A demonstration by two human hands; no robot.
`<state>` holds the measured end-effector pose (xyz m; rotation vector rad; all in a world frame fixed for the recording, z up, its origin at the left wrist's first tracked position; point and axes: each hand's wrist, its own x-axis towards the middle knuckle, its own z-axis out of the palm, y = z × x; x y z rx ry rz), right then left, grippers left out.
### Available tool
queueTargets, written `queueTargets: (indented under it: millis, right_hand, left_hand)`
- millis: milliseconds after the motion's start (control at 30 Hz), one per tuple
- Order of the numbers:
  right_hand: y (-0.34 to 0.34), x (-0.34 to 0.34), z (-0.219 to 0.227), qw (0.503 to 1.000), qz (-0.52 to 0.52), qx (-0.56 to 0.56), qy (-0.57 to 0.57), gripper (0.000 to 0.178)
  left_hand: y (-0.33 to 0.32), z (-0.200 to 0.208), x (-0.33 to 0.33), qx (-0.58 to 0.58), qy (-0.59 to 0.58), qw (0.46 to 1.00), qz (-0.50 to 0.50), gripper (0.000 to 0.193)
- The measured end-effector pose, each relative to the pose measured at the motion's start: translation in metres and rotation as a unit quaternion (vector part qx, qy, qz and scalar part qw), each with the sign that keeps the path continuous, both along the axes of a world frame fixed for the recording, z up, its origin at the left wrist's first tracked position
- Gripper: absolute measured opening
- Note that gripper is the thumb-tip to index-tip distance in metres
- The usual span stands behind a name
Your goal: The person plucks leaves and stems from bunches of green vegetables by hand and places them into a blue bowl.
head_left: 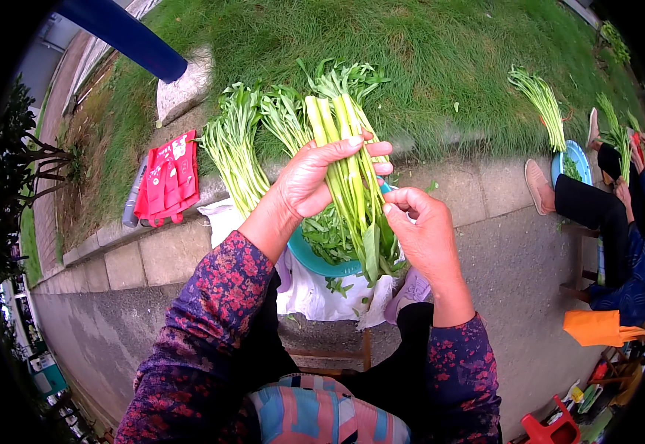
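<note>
My left hand (304,183) is wrapped round a bunch of water spinach (350,194), cut stem ends pointing up and leaves hanging down. Beside the bunch, my right hand (428,235) has its thumb and index finger pinched together at the stems' right edge; what lies between the tips is hidden. Below both hands is a teal basin (309,259) with loose leaves (326,235) in it. It stands on a white sheet (315,305) between my feet. Behind the basin, more water spinach (234,144) rests along the kerb, its leafy ends toward the grass.
Left on the kerb lie a red bag (171,177) and a grey cylinder (136,194). A blue post (126,37) rises from a stone. At right sits another person (596,203) near a blue basin (577,159) and greens (539,103). A red stool (552,428) stands lower right.
</note>
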<state>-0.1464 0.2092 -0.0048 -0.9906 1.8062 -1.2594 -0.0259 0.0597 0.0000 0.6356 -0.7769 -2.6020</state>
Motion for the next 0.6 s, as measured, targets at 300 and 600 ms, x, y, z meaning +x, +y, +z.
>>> queueTargets:
  millis: [300,600]
  right_hand:
    - [0.005,-0.021,0.002,0.987,-0.033,0.029,-0.153,0.012]
    - [0.005,-0.025,0.011,0.943,-0.012,0.041,-0.331,0.017]
  left_hand:
    - [-0.001,0.001,0.002,-0.064,-0.051,0.997,-0.004,0.03]
    - [0.001,-0.003,0.001,-0.085,-0.06,0.994,0.039,0.025]
